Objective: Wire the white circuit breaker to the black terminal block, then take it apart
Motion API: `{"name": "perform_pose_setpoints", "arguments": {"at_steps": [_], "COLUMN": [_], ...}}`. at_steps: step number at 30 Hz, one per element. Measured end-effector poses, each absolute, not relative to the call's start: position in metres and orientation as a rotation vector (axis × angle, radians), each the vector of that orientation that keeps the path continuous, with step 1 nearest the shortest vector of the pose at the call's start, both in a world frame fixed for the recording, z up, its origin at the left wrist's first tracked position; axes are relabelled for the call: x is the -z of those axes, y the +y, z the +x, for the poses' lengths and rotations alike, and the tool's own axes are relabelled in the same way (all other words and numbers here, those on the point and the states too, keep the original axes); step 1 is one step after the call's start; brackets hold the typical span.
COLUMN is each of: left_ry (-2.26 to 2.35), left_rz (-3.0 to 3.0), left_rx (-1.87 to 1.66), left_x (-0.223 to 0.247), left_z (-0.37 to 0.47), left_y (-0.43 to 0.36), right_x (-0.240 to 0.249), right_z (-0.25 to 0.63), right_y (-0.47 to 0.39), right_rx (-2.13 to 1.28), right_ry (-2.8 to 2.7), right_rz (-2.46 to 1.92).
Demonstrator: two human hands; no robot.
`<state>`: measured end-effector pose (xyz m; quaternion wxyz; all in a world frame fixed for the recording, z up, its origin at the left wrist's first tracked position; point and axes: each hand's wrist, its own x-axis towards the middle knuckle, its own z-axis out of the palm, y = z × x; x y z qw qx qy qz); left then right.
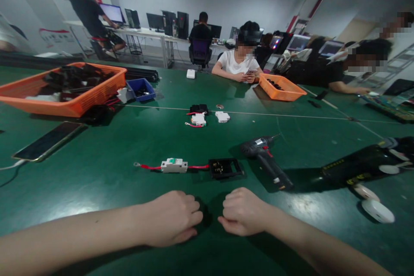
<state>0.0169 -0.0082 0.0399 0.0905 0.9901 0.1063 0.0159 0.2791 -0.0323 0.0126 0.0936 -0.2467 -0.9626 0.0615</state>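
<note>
My left hand (174, 217) rests on the green table as a loose fist, nothing showing in it. Facing it, a short gap apart, my right hand (242, 212) is curled closed too, with nothing visible in its fingers. Just beyond them lies a white circuit breaker (174, 165) with a green toggle. One red wire (150, 167) runs from it to a ring terminal on the left. Another joins it to a black plastic housing (226, 168) holding brass-coloured parts. A dark electric screwdriver (265, 159) lies to the right of the housing, its bit pointing away.
Farther off are two white breakers (222, 116) and a black part. Orange baskets (103, 97) and a blue bin (141, 90) hold parts. A phone (48, 141) lies left; a black bottle (359, 166) lies right near white lids. A person (237, 64) sits opposite.
</note>
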Motion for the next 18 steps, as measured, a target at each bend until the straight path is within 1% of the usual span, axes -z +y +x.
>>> {"name": "perform_pose_setpoints", "arguments": {"at_steps": [3, 6, 10, 14, 18], "left_ry": [0.239, 0.092, -0.106, -0.348, -0.337], "left_rz": [2.909, 2.862, 2.912, 2.877, 2.809], "left_rx": [-0.04, -0.04, -0.141, -0.322, -0.364], "left_x": [-0.049, -0.045, -0.019, 0.012, 0.026], "left_z": [0.011, 0.011, 0.017, 0.022, 0.023], "left_y": [-0.024, -0.04, -0.052, -0.048, -0.042], "right_x": [-0.023, -0.027, -0.016, 0.004, 0.016], "right_z": [0.264, 0.244, 0.22, 0.212, 0.214], "right_y": [-0.045, -0.06, -0.074, -0.072, -0.066], "right_rx": [-0.15, -0.183, -0.286, -0.417, -0.452], "right_ry": [-2.896, -2.941, -3.02, -3.01, -2.943], "right_rz": [-0.672, -0.578, -0.436, -0.262, -0.196]}}
